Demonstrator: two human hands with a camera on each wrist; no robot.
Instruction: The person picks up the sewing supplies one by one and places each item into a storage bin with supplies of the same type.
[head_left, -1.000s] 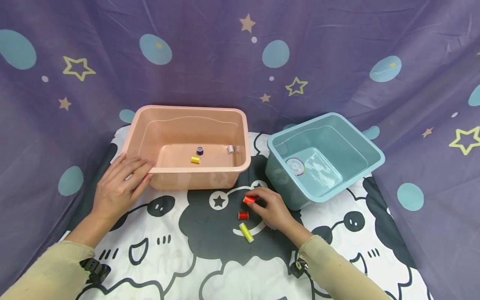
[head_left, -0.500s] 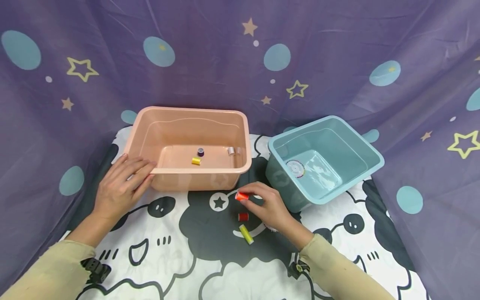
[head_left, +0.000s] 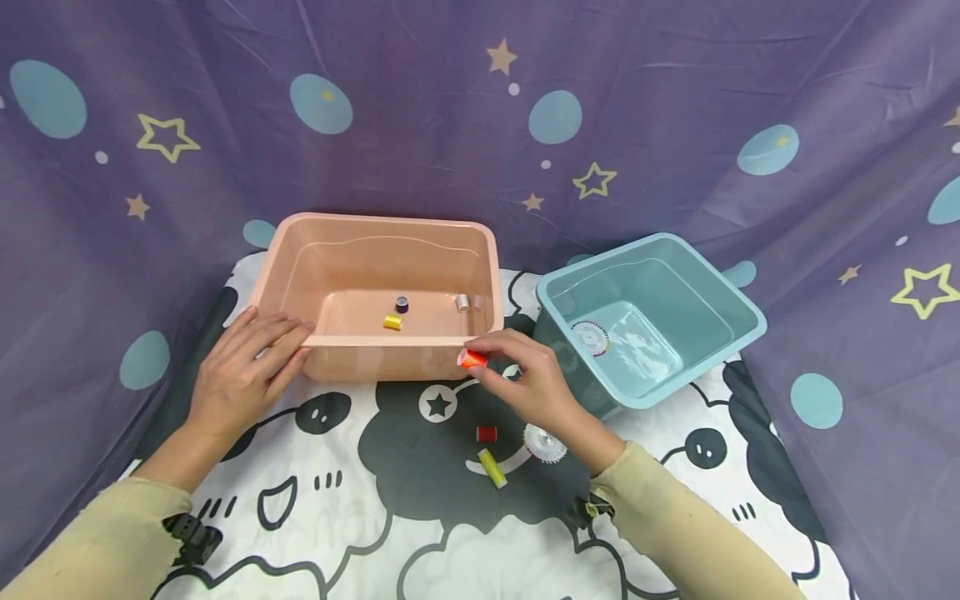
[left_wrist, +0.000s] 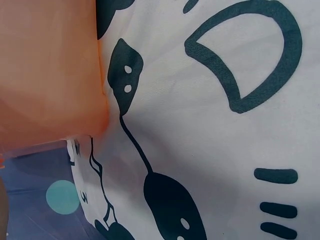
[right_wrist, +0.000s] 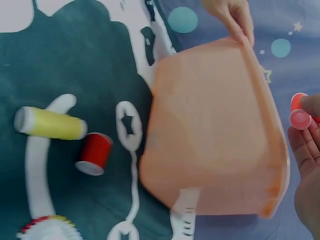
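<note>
Between thumb and fingers, my right hand (head_left: 536, 379) pinches a bright orange-red thread spool (head_left: 470, 358) at the front right corner of a peach plastic bin (head_left: 397, 342). In the right wrist view the held spool (right_wrist: 300, 119) shows a pale end. My left hand (head_left: 243, 371) grips the bin's front left rim, fingers over the edge and thumb outside. Inside the bin lie a yellow spool (head_left: 392, 322), a dark spool (head_left: 402, 305) and a whitish spool (head_left: 462, 302). On the cloth below are a red spool (head_left: 486, 434), a longer yellow spool (head_left: 492, 468) and a pin wheel (head_left: 545, 443).
To the right stands a blue-green bin (head_left: 652, 400), turned at an angle, with another pin wheel (head_left: 591, 337) inside. A patterned cloth (head_left: 315, 517) covers the table. Behind both bins hangs a purple curtain (head_left: 420, 150).
My right hand has carried the orange-red spool up and left, from beside the red spool to the peach bin's front rim. More of the pin wheel now shows. My left hand stays put.
</note>
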